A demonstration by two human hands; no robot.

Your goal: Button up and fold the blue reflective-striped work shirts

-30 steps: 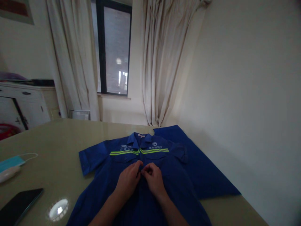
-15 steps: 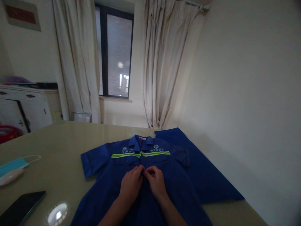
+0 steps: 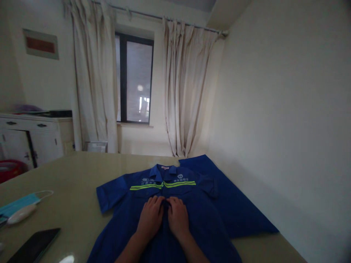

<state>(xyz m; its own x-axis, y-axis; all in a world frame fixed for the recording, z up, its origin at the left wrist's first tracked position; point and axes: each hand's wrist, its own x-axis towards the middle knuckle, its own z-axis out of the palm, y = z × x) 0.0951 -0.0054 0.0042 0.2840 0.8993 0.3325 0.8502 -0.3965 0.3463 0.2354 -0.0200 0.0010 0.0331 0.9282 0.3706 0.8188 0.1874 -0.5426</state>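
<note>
Shirt (image 3: pixel 167 215), blue, short-sleeved, lies front-up and spread flat on the table (image 3: pixel 71 190), toward its right edge, collar pointing to the far edge and hem running off the near edge of view. Two yellow-green reflective stripes cross the chest, with small pale print above each. Left hand (image 3: pixel 150 217) and right hand (image 3: pixel 177 215) rest palm-down on the shirt front just below the stripes, one on either side of the centre placket, thumbs nearly touching. Fingers lie flat and extended on the cloth; neither hand closes on anything, though whether the fingertips pinch the placket edge cannot be told. Second blue garment (image 3: pixel 236 208) lies under and to the right of the shirt, reaching the table's right edge beside the wall. At the table's left edge: light blue face mask (image 3: pixel 16 205) with its ear loop trailing, small white oblong object (image 3: pixel 21 214) touching the mask's near side, dark phone (image 3: pixel 34 246) face-up at the near left corner. Beyond the far edge: dark-framed window (image 3: pixel 134 78) between two pale curtains (image 3: pixel 93 80), white cabinet (image 3: pixel 30 137) at left.
</note>
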